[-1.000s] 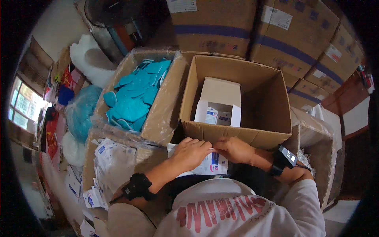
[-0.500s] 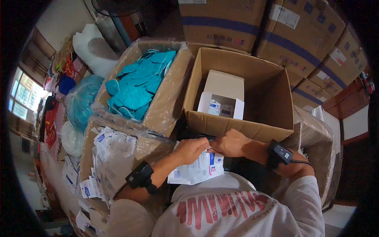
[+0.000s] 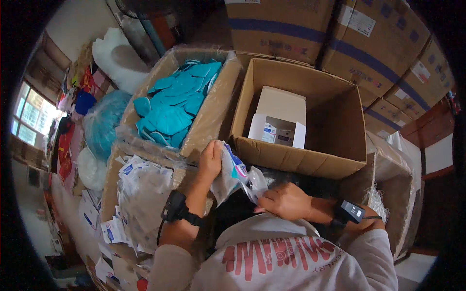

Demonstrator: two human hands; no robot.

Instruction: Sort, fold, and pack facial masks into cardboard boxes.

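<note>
A small plastic pouch (image 3: 228, 179), white with blue and pink print and a clear side, is stretched between my hands in front of my chest. My left hand (image 3: 210, 159) grips it by its upper left edge. The right hand (image 3: 285, 202), fingers curled, pinches the clear plastic at the pouch's lower right end. A patch of teal shows at the middle of the pouch; whether it is print or something inside I cannot tell. Just beyond stands an open cardboard box (image 3: 301, 157) holding an open white carton (image 3: 281, 104) with printed packets (image 3: 269, 132) in it.
At far left, a plastic-lined box (image 3: 206, 119) is heaped with teal folded face masks (image 3: 170, 109). Nearer, another box holds loose printed pouches (image 3: 141, 189). Large taped cartons (image 3: 374, 48) are stacked behind. An open box (image 3: 398, 179) stands by my right elbow.
My hands have moved apart: the left went up and left, the right came down toward me. The pouch has turned from lying flat against my shirt to standing steeply between them.
</note>
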